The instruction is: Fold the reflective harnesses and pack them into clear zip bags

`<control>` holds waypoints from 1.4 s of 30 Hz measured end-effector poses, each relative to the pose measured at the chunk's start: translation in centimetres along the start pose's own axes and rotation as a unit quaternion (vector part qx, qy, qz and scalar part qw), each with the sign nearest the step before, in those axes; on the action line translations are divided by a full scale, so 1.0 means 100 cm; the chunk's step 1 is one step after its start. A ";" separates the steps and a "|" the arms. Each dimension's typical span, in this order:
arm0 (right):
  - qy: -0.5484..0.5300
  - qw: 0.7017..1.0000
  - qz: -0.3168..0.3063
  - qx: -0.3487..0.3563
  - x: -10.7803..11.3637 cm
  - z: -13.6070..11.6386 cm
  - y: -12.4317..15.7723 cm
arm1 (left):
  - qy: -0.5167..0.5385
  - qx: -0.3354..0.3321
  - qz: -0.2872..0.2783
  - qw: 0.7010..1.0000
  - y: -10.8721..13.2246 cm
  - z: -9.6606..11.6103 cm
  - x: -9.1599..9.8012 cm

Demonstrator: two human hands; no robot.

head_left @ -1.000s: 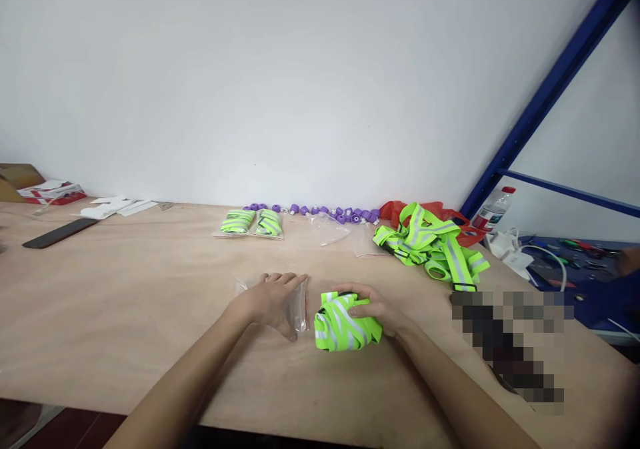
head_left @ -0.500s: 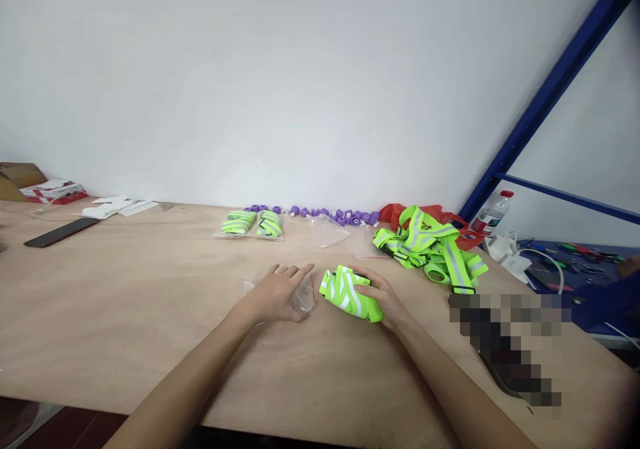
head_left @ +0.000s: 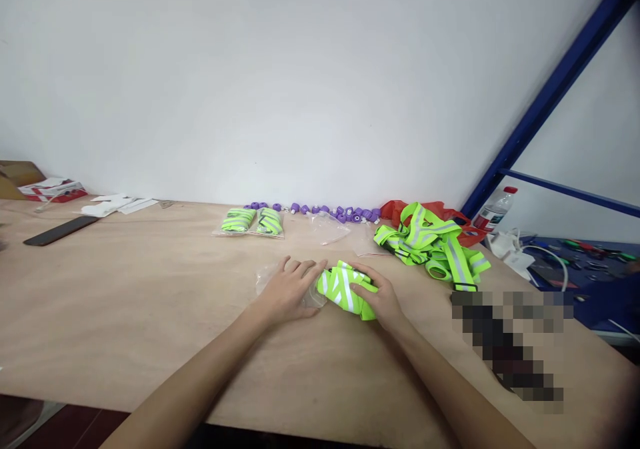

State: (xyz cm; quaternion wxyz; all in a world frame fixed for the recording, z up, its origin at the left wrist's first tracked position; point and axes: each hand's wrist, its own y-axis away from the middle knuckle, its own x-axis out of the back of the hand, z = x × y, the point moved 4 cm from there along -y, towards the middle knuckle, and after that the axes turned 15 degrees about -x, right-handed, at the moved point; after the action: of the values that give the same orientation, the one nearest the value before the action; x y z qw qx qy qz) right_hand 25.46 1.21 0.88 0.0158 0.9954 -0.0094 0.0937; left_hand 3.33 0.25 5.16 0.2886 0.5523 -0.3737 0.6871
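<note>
My right hand [head_left: 384, 297] is wrapped round a folded bundle of neon-green reflective straps [head_left: 345, 292] with silver stripes. Just left of it, my left hand [head_left: 293, 292] grips a clear plastic zip bag [head_left: 265, 277], thumb and fingers at its mouth and most of the bag hidden under the palm. The bundle's left end meets the bag's mouth; how far it is inside I cannot tell. Loose reflective straps [head_left: 433, 239] with black buckles lie in a heap beyond my right hand. Two packed bags of reflective straps [head_left: 237, 221] lie further back on the left.
Purple roller-like pieces [head_left: 345, 214] line the wall, with flat clear bags [head_left: 330, 230] before them. A red plastic bag [head_left: 395, 210], a bottle [head_left: 495, 209] and a blurred-out dark object [head_left: 500, 342] are on the right. A dark strip [head_left: 63, 230] and white papers [head_left: 117, 205] lie left.
My left hand has moved slightly right with the clear bag, closing the gap to the strap bundle. The bundle in my right hand has shifted slightly left and now meets the bag's mouth.
</note>
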 end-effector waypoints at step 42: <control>-0.040 0.982 -0.130 -0.128 -0.021 0.006 0.008 | 0.063 -0.009 0.002 0.998 -0.006 0.002 -0.016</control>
State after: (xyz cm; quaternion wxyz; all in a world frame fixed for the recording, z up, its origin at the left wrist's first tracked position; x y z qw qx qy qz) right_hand 23.50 0.39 -0.11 0.1548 0.9809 0.1072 0.0486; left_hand 4.25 0.49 3.77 0.3147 0.5044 -0.3619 0.7181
